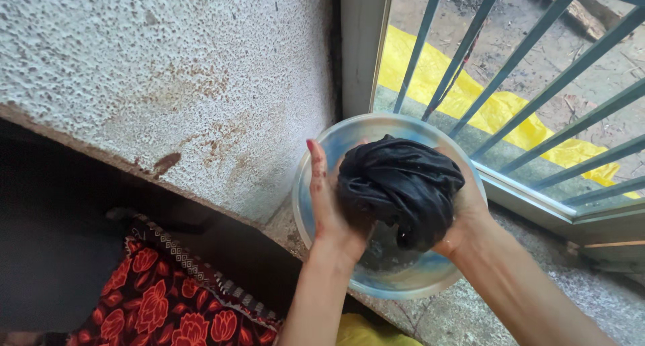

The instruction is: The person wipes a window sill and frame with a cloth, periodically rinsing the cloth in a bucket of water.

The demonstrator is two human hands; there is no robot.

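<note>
Head view: 2 bare hands over 1 pale blue round basin [349,141], w/ 1 wad of wet black cloth [400,188] held between them, above the basin's middle.

Edges/room: basin sits on a speckled stone ledge [463,312], tight in a corner. Rough white wall [168,77] runs close by its rim from 9 to 11 o'clock; white window frame post [359,44] just beyond the rim at 12; blue metal bars [517,57], approx 7 in view, slant across from 12 to 3 o'clock, w/ the sill near the rim at 3. Free space is mostly toward 6 o'clock, where both forearms come in. Outside the bars: yellow sheet [470,97] on bare ground.

Containers: basin holds shallow greyish water at its bottom; cloth is lifted clear of most of it, lower end hanging toward the water at 6 o'clock. Can't tell if it touches.

Left hand [329,205]: at 9 o'clock of the cloth, palm pressed flat against it, fingers straight up, grip closed on the cloth from that side. Right hand [463,208]: at 3 o'clock, cupped round the wad, mostly hidden behind it, pressing inward.

At 7 o'clock in frame: red flower-print fabric [161,299], 1 piece; small yellow patch [369,332] at the bottom edge.
</note>
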